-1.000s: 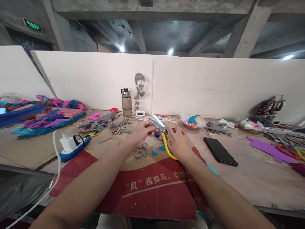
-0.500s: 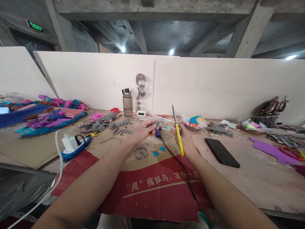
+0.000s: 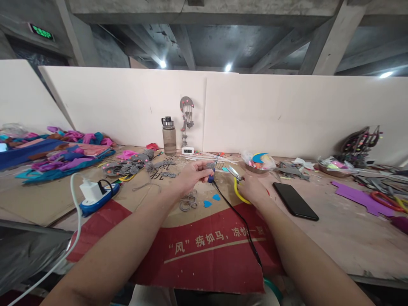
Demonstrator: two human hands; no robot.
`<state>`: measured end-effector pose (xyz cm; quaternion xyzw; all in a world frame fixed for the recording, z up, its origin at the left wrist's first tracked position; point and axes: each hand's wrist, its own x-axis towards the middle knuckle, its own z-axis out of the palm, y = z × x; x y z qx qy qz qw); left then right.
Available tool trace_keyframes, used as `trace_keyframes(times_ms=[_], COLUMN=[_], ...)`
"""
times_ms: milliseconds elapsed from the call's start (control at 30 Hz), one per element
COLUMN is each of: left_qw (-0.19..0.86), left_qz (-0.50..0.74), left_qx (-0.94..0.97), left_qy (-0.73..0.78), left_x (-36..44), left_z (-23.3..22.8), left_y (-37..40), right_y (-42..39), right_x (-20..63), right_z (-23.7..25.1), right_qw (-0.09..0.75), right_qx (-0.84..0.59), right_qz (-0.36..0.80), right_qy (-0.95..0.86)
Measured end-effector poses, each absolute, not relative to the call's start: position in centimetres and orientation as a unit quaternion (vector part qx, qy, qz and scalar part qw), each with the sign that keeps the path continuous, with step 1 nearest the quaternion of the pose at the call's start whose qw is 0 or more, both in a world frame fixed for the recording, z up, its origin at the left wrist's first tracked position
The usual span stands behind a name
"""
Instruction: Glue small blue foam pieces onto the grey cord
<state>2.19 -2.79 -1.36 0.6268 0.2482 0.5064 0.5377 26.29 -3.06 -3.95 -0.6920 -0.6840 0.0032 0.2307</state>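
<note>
My left hand (image 3: 194,175) is closed, pinching a small grey felt piece (image 3: 210,166) at its fingertips. A small dark-blue device (image 3: 211,178) with a black cord (image 3: 234,208) sits at the same fingertips; whether the fingers grip it too is hard to see. My right hand (image 3: 255,189) is wrapped round yellow-handled scissors (image 3: 239,193), whose blades slant up and left toward the left hand. Below the hands, two blue felt hearts (image 3: 207,204) and a loose coil of grey cord (image 3: 188,201) lie on the cardboard (image 3: 204,263).
A phone (image 3: 295,201) lies to the right. A blue power strip (image 3: 99,199) with a white plug is on the left. Farther back stand a water bottle (image 3: 169,136), a small clock (image 3: 188,150) and a bowl (image 3: 259,166) of felt scraps. Grey felt pieces (image 3: 127,166) are piled at left.
The scissors have tipped from nearly upright to slanting left, their blades lower, as my right hand turned over. My left fingers have closed farther over the blue device.
</note>
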Motion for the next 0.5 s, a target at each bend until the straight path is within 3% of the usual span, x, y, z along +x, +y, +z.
trace_keyframes(times_ms=[100,167,300,400,500], left_qw=[0.536,0.537,0.518,0.505,0.495], left_qz=[0.506,0.503,0.496,0.488,0.476], left_qx=[0.631,0.633,0.647,0.657,0.666], left_qy=[0.244,0.242,0.258,0.273,0.291], left_x=[2.2,2.2,2.3,2.6,2.8], left_z=[-1.3,-1.2,-1.1,-1.2,-1.2], left_y=[-2.9,-3.0,-3.2,-3.4,-3.6], right_y=[-2.9,-3.0,-4.2,-5.6,-6.6], right_x=[26.7,26.5,24.8,22.9,21.4], right_z=[-4.4,-4.4,-3.2,-1.9,-1.2], right_qw=[0.142,0.144,0.305,0.45,0.503], right_qx=[-0.712,-0.71,-0.62,-0.469,-0.393], right_qz=[0.008,-0.026,-0.124,-0.031,0.071], right_qy=[-0.688,-0.689,-0.712,-0.759,-0.767])
